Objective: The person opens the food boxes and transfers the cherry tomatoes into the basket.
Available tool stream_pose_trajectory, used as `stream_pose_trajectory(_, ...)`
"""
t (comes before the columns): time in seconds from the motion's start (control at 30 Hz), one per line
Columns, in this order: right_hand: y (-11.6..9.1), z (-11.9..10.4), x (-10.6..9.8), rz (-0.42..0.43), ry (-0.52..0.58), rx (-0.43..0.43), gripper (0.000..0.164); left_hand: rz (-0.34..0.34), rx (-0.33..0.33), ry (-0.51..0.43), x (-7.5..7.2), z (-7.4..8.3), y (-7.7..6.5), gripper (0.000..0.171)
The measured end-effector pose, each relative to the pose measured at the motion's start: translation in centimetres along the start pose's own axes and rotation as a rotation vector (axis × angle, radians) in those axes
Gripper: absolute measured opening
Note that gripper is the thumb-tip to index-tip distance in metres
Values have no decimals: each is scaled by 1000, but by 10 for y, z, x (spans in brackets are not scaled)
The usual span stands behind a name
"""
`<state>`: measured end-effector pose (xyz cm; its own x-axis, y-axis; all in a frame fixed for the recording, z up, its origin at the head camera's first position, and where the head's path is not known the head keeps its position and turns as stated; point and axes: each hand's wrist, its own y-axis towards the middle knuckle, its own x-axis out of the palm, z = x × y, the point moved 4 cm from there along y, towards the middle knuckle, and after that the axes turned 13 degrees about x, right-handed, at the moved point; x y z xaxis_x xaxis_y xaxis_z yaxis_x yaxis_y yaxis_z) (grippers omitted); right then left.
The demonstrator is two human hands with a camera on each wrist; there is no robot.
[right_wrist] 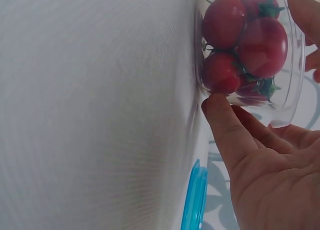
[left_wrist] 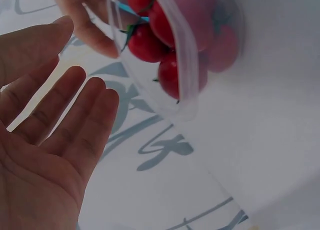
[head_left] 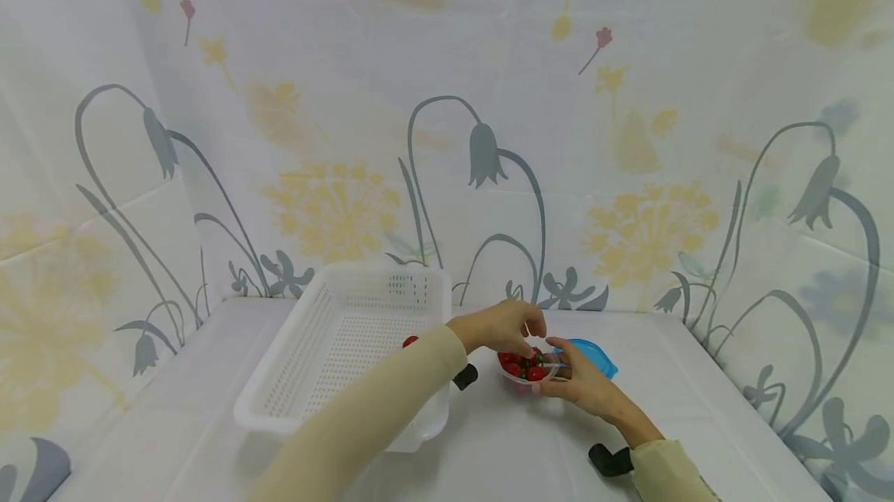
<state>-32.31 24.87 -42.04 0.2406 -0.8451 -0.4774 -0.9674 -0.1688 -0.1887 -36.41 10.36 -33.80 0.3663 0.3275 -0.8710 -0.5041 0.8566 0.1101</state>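
Note:
A small clear plastic container (head_left: pixel 520 380) of red cherry tomatoes (head_left: pixel 535 373) with green stems stands on the white table. My right hand (head_left: pixel 585 389) holds it from the right, its thumb at the near side; the right wrist view shows the thumb (right_wrist: pixel 225 125) touching the container's wall. My left hand (head_left: pixel 499 327) hovers over the container's left part. In the left wrist view this hand (left_wrist: pixel 55 140) has its fingers extended beside the rim, with nothing in it. One more tomato (head_left: pixel 410 341) shows in the white basket (head_left: pixel 275 378), partly hidden by the left sleeve.
Behind the right hand lies a blue lid (head_left: pixel 594 356) on the table. The large perforated basket occupies the left side, with the left forearm (head_left: pixel 377 401) crossing its near right corner. A flower-printed cloth (head_left: pixel 447 215) hangs along the back.

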Motion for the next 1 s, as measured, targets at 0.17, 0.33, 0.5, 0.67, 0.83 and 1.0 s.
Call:
stream_pose_trajectory(0.17,-11,-15,2,-23,-2,-6,82,-19,-65,-3,11,-7,3,28)
stream_pose_trajectory(0.33,-10,-16,1,-33,-1,-16,81,-18,-69,-1,17,-12,5,29)
stream_pose_trajectory(0.5,-12,-16,0,-29,3,-14,80,-17,-53,31,20,-13,9,31)
stream_pose_trajectory(0.67,-15,-18,0,-29,1,-23,79,-33,-51,62,22,-12,14,32)
stream_pose_trajectory(0.83,-16,-20,0,-41,-9,-37,79,-61,-74,65,27,-13,18,31)
stream_pose_trajectory(1.0,-9,-13,0,-40,0,-46,81,-83,-80,79,31,-15,22,33)
